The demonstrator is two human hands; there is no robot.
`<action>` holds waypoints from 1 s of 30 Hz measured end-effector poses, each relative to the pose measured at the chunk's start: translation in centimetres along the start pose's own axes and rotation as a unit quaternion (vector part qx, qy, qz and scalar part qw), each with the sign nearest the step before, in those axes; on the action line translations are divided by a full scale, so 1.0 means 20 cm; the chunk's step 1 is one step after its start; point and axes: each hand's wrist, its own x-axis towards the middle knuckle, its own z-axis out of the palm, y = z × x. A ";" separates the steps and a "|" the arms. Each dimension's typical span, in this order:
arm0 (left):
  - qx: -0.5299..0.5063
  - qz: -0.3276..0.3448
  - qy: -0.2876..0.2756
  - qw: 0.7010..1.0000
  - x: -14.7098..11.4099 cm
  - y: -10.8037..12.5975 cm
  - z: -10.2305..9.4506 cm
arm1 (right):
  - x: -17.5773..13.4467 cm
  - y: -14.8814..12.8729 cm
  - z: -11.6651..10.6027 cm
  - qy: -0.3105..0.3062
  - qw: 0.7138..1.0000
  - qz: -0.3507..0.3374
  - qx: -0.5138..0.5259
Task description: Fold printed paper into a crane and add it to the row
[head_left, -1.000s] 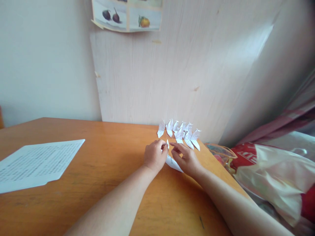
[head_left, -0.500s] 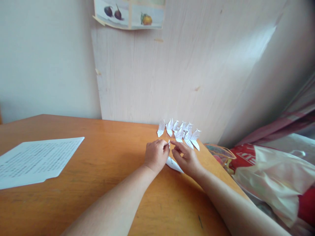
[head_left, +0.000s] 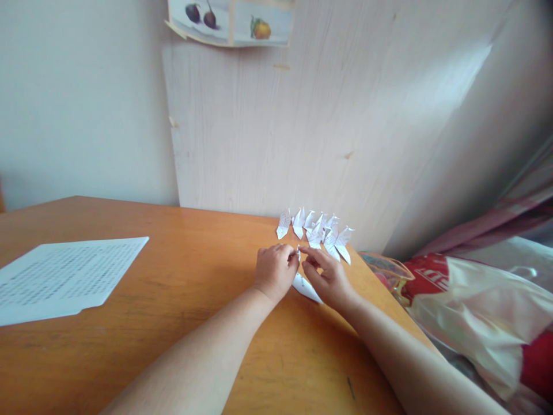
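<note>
My left hand (head_left: 277,268) is closed, pinching a white origami paper crane (head_left: 306,288) marked with a little print. Part of the folded paper is hidden behind the fingers; a long pointed end shows below, slanting down to the right, and a small tip sticks up between the hands. At that tip, the index finger of my right hand (head_left: 329,281) reaches out and seems to touch it. The right thumb stays apart from the index finger. Just beyond both hands, several finished-looking paper cranes (head_left: 316,233) stand grouped near the wall.
Printed paper sheets (head_left: 82,271) lie at the left on the orange wooden table (head_left: 185,323). Bags (head_left: 479,311) crowd the space beyond the table's right edge. A pale panel (head_left: 259,127) with fruit pictures (head_left: 261,26) rises behind the table.
The hands have barely moved. The small paper tip between them shows slightly more clearly, and the view has shifted a little.
</note>
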 end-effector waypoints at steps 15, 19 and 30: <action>-0.019 -0.011 0.002 1.000 0.00 0.00 0.00 | -0.01 -0.03 -0.04 -0.032 0.996 -0.016 -0.078; -0.025 -0.011 0.004 1.000 0.00 0.00 0.00 | 0.00 -0.05 -0.04 -0.027 0.996 -0.014 -0.088; -0.030 -0.011 0.003 0.999 0.00 -0.01 0.01 | 0.00 -0.05 -0.04 -0.037 0.994 -0.015 -0.101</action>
